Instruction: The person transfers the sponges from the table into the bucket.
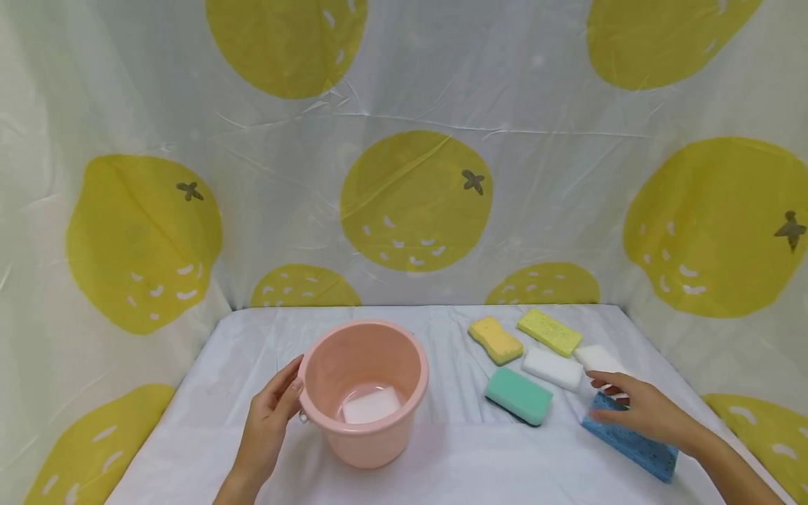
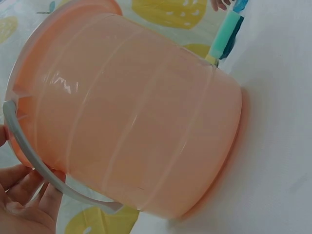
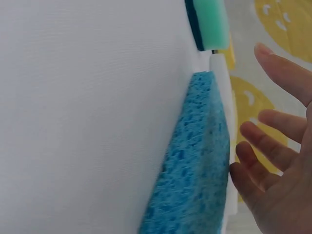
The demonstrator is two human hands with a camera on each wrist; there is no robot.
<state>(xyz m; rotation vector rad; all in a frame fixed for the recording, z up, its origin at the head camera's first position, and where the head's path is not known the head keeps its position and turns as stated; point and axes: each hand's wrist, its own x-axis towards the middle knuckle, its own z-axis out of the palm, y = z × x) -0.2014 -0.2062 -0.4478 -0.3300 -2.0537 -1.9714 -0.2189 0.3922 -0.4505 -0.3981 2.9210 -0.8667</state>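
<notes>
A pink bucket (image 1: 372,445) stands upright at the centre left of the table, with a white block-shaped sponge (image 1: 371,405) lying inside on its bottom. My left hand (image 1: 268,417) grips the bucket's left side at the rim, thumb and fingers beside the grey handle (image 2: 46,170) that hangs down in the left wrist view. At the right, my right hand (image 1: 653,414) hovers over a blue porous sponge (image 1: 640,445). In the right wrist view its fingers (image 3: 275,151) are spread and relaxed alongside that sponge, gripping nothing; whether a fingertip touches it is unclear.
Left of the blue sponge lies a green sponge (image 1: 519,395) with a dark underside. Behind are a white block (image 1: 552,368), another white block (image 1: 598,358) partly behind my right hand, an orange-yellow sponge (image 1: 495,339) and a yellow sponge (image 1: 549,332). A lemon-print curtain (image 1: 536,210) surrounds the white-covered table.
</notes>
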